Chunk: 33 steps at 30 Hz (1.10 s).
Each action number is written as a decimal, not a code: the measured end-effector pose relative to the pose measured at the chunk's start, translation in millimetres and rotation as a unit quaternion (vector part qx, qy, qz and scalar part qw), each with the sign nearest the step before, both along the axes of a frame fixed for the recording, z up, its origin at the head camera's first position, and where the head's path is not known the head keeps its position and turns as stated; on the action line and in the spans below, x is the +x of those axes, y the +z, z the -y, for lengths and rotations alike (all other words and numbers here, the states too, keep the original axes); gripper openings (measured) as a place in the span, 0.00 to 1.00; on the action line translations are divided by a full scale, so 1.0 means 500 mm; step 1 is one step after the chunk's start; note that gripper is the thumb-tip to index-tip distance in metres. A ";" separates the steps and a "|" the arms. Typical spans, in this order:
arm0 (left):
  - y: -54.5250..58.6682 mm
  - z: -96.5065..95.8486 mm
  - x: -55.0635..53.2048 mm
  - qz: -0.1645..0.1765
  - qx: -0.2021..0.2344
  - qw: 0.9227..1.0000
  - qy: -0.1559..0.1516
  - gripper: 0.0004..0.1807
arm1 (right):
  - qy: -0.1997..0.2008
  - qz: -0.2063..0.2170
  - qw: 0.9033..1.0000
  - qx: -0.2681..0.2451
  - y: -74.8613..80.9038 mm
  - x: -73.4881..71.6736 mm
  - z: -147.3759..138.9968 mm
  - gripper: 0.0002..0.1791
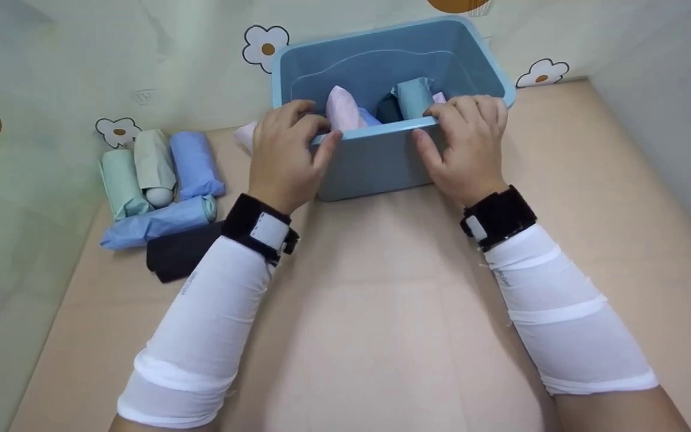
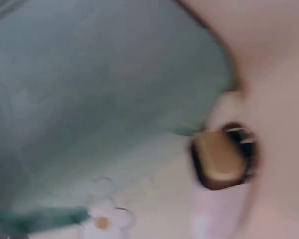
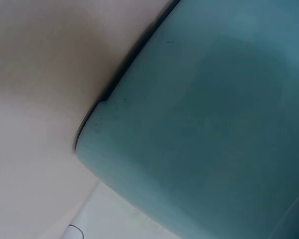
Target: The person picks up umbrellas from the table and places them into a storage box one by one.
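A blue plastic bin (image 1: 375, 165) stands toward the back of the table. My left hand (image 1: 284, 156) grips the left part of its near rim, fingers over the edge and thumb outside. On the right part of that rim my right hand (image 1: 470, 150) holds on the same way. Inside lie rolled folding umbrellas: a pink one (image 1: 344, 109), a teal one (image 1: 414, 98) and a dark one (image 1: 388, 109), with others partly hidden. The bin's outer wall (image 3: 189, 139) fills much of the right wrist view. The left wrist view is blurred.
Left of the bin lie several rolled umbrellas, among them a green (image 1: 123, 183), a blue (image 1: 195, 163) and a black one (image 1: 180, 249). A pink umbrella (image 2: 222, 204) lies beside the bin. A flower-patterned curtain (image 1: 201, 54) hangs behind.
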<state>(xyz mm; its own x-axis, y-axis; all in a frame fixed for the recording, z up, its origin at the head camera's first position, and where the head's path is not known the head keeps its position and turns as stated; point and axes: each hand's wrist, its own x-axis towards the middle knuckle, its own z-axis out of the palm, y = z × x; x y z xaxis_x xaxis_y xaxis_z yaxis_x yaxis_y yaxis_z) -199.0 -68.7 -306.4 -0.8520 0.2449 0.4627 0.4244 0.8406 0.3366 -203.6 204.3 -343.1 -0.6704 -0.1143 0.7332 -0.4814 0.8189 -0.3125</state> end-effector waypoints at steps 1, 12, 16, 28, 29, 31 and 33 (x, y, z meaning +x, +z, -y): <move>-0.010 0.014 0.004 0.003 0.017 1.000 0.000 0.25 | 0.000 0.000 1.000 0.000 0.000 0.000 0.000 0.27; -0.062 0.139 0.053 0.269 -0.093 0.953 0.102 0.54 | -0.003 -0.003 1.000 -0.002 -0.005 0.000 -0.006 0.27; -0.076 0.172 0.067 0.348 -0.147 0.919 0.110 0.50 | -0.002 0.001 1.000 0.002 -0.005 0.000 -0.004 0.27; -0.095 0.216 0.095 0.374 -0.174 0.906 0.092 0.46 | -0.003 0.004 1.000 0.005 0.000 0.001 0.004 0.27; -0.095 0.217 0.097 0.374 -0.175 0.906 0.089 0.46 | -0.001 0.003 1.000 0.002 -0.001 0.001 0.004 0.27; -0.095 0.219 0.102 0.371 -0.178 0.908 0.083 0.48 | 0.003 -0.001 1.000 -0.007 0.000 0.000 0.005 0.27; -0.097 0.220 0.105 0.367 -0.177 0.910 0.079 0.49 | 0.007 -0.007 1.000 -0.016 0.001 0.000 0.005 0.27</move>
